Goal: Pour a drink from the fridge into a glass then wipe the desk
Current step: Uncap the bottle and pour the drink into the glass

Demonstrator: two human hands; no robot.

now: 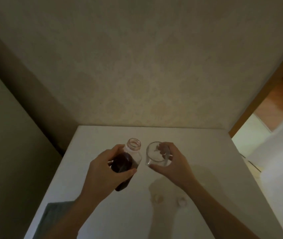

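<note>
desk edges: the white rectangular desk top butts up against the pale patterned wall at the back; its left edge drops off into a dark gap, its right edge runs beside a white surface and an open doorway with a wooden frame

free room: plenty of bare white top behind and to both sides of the hands, so lots of space to move around

near corner: a grey cloth lies flat at the front-left, part of it hanging past the desk's left edge

small bits: two little pale round things sit on the desk under the right forearm, too blurry to say what they are

bottle: clear plastic bottle with dark reddish-brown drink, cap off, mouth open and tilted away toward the wall, drink sitting in the lower half, neck part empty

left hand: the left hand is wrapped snug around the bottle's body, lifted off the desk

glass: clear empty drinking glass just right of the bottle's neck, close but apart, leaning a bit

right hand: the right hand grips the glass, fingers over the rim side and thumb underneath
</note>
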